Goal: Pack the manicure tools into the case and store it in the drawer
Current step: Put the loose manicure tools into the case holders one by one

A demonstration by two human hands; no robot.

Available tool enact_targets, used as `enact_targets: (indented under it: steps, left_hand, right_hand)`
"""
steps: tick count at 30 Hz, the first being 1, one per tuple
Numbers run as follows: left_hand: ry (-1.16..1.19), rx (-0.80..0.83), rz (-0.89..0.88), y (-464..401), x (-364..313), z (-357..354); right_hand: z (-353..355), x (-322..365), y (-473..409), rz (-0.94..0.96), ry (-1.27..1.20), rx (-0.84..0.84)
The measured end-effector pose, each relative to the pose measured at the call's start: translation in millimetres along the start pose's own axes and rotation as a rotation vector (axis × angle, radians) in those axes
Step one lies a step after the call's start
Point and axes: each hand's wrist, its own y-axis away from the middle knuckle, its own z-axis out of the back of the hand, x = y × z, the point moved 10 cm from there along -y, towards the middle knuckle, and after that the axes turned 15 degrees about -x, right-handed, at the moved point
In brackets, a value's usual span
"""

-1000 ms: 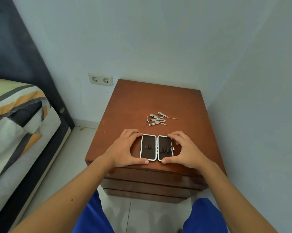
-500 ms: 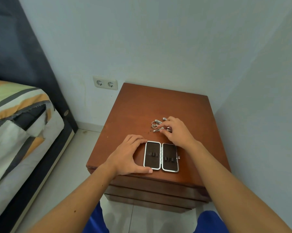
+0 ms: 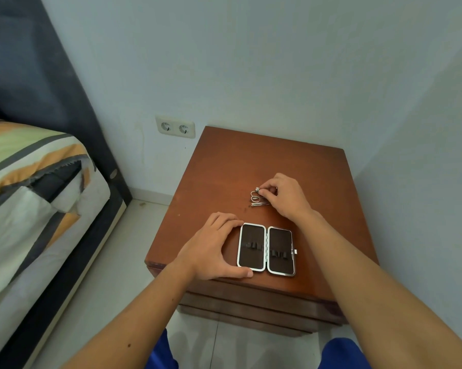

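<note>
Head view: the right hand (image 3: pixel 285 197) curls its fingers (image 3: pixel 263 192) narrow, pinching one piece of the small silver metal manicure tools (image 3: pixel 257 198). Better to lift a single tool clear of the pile. The left hand (image 3: pixel 213 247), fingers spread flat, steadies the open dark-lined, silver-rimmed case (image 3: pixel 266 249) on the brown wooden counter (image 3: pixel 224 166), just beside its fingertips.

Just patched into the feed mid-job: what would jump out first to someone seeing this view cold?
The open, silver-rimmed dark manicure case lies flat near the front edge of the reddish-brown wooden nightstand, its slots empty, with the left hand braced against its left side. Just behind it, the right hand pinches at a small pile of shiny metal manicure tools. A striped bed sits at far left.
</note>
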Motion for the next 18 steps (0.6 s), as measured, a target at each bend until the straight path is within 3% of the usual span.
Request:
enact_targets:
  steps: [6, 12, 18]
  left_hand:
    - [-0.003, 0.005, 0.005, 0.1, 0.7, -0.1]
    - [-0.003, -0.019, -0.014, -0.1, -0.6, 0.3]
    - [-0.001, -0.046, -0.023, 0.4, -2.9, 2.2]
  right_hand:
    - [3.7, 3.2, 2.3, -0.033, -0.021, -0.021]
    - [24.0, 3.7, 20.5, -0.164, -0.298, -0.091]
    - [29.4, 9.5, 55.7, -0.195, -0.535, 0.004]
